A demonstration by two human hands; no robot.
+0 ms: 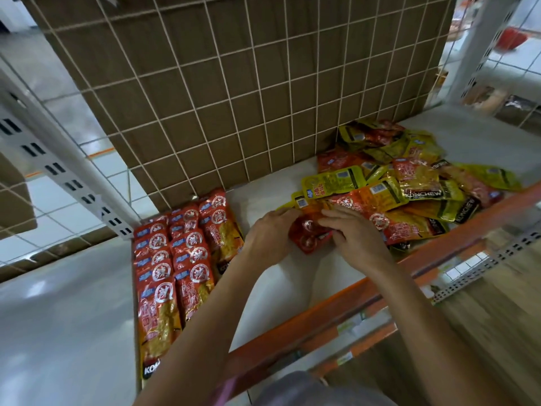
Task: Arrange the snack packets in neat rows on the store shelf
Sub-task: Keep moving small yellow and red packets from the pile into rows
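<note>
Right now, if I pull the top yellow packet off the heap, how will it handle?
Likely floppy: the yellow packet drapes over neighbours. Glossy film, so probably slippery. Pulling it may shift the heap, since packets overlap.

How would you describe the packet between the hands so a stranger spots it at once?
On the shelf, find the loose pile at the right. At its near-left corner the right hand holds a packet, beside the left hand. Unlike its neighbours, it shows only red.
</note>
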